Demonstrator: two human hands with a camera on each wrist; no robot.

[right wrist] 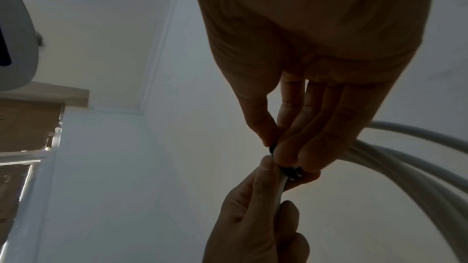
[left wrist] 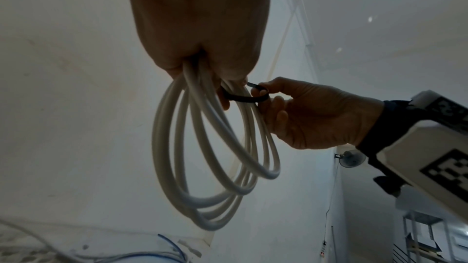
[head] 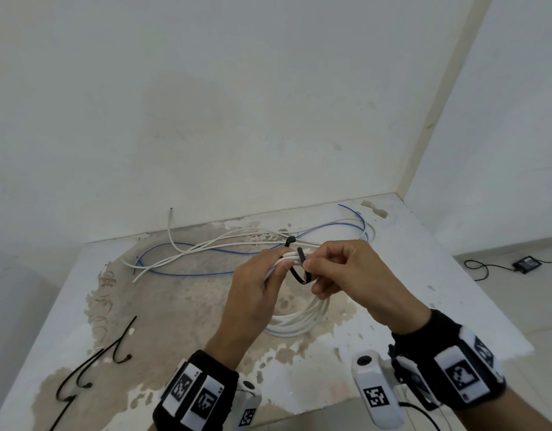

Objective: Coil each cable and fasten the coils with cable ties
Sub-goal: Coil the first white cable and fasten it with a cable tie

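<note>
- Here, in the head view, the left hand (head: 252, 293) grips the top of a white cable coil (head: 294, 321), fingers curled round the gathered strands, while the loops hang down to the stained white table (head: 175, 306).
- The right hand (head: 346, 275) pinches a black cable tie (head: 301, 269) looped round the strands just beside the left fingertips.
- Farther back on the table lie loose white cables (head: 206, 244) crossed with a blue cable (head: 187, 272); spare black cable ties (head: 91, 365) lie near the left front edge.
- Off the table to the right, a black adapter (head: 528, 263) with its lead sits on the floor.
- From the left wrist, the coil (left wrist: 217, 159) hangs in several loops from the clenched left hand (left wrist: 197, 27); the tie (left wrist: 244, 98) circles the bundle, and the right hand (left wrist: 316, 115) holds its end between thumb and forefinger.
- From the right wrist, dim and backlit, the right hand (right wrist: 316, 67) pinches the dark tie (right wrist: 291, 172) against the strands, the left hand (right wrist: 255, 223) grasps the cable below, and the coil (right wrist: 405, 157) sweeps off to the right.
</note>
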